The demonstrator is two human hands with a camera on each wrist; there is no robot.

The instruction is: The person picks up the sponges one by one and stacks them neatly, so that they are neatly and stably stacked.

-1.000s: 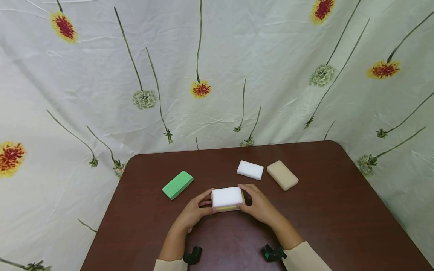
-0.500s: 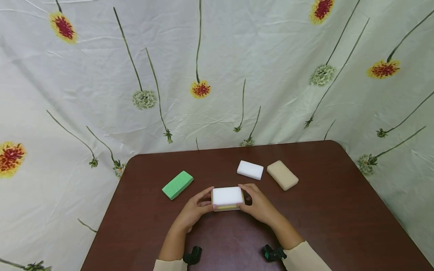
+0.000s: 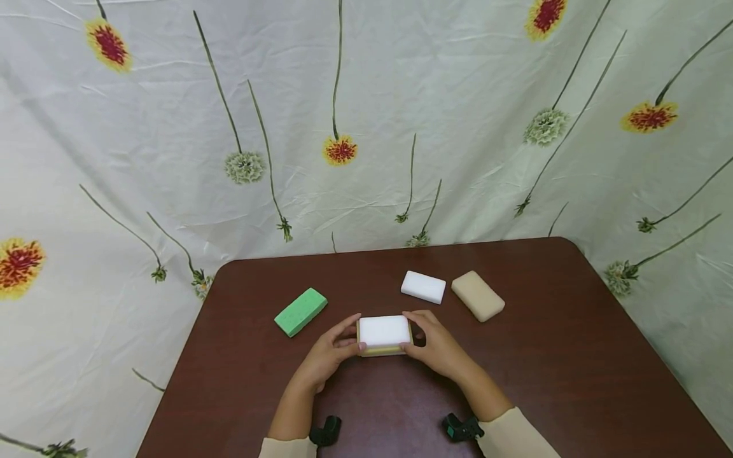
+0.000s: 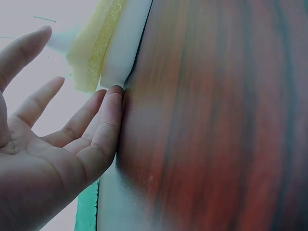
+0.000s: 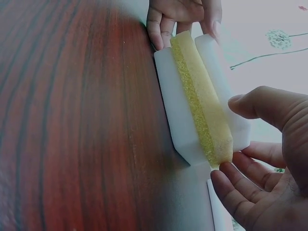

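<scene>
A white sponge [image 3: 384, 331] lies flat on top of a yellow sponge [image 5: 204, 103], which rests on another white sponge [image 5: 175, 106] on the table. My left hand [image 3: 325, 357] is at the left end of this stack, thumb at the near corner of the top sponge and index finger at its far corner. In the left wrist view its lower fingertips [image 4: 114, 91] reach the bottom white sponge [image 4: 124, 43]. My right hand [image 3: 439, 346] holds the right end the same way. In the right wrist view, its thumb overlaps the top white sponge [image 5: 214, 62].
A green sponge [image 3: 300, 312] lies to the left of the stack. Behind it, toward the right, are a small white block [image 3: 423, 287] and a beige sponge [image 3: 478, 296]. A flowered cloth [image 3: 378, 76] hangs behind the dark wooden table [image 3: 550, 356].
The left thumb has shifted slightly up onto the front corner of the top white sponge. The stack and the right hand stay nearly still.
</scene>
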